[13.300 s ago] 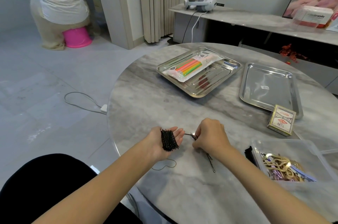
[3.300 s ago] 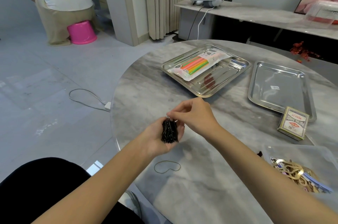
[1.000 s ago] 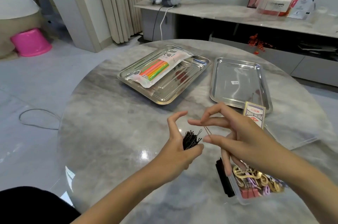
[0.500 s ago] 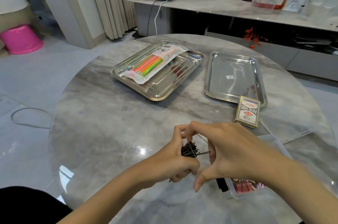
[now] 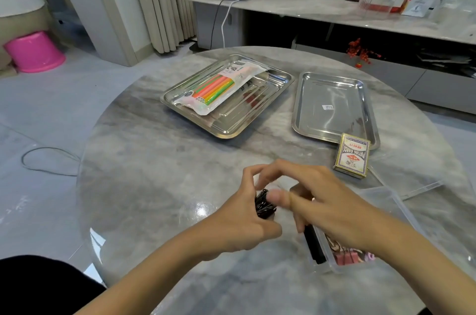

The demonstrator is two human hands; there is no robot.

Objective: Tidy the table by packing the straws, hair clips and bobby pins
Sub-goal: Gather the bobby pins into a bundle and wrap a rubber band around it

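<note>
Black bobby pins (image 5: pixel 265 203), a tight bundle, sit in the left hand (image 5: pixel 239 224). Its grip is curled round the bundle's lower part, and the upper ends stick out above the fist. We read the long axis as roughly near-to-far, top tipped slightly left. The pins look thin, dark and glossy, ends a bit splayed. The right hand (image 5: pixel 327 201) arches over the bundle, fingers bent, thumb tip touching the bundle's right side. We cannot tell whether this grip pinches anything, as it is blurred. Both hands are above the marble bench (image 5: pixel 159 175), just left of a clear plastic box (image 5: pixel 386 198) holding hair clips (image 5: pixel 345 256). Straw pack (image 5: pixel 219 88) lies in the left steel tray (image 5: pixel 226 133), well apart from the hands.
</note>
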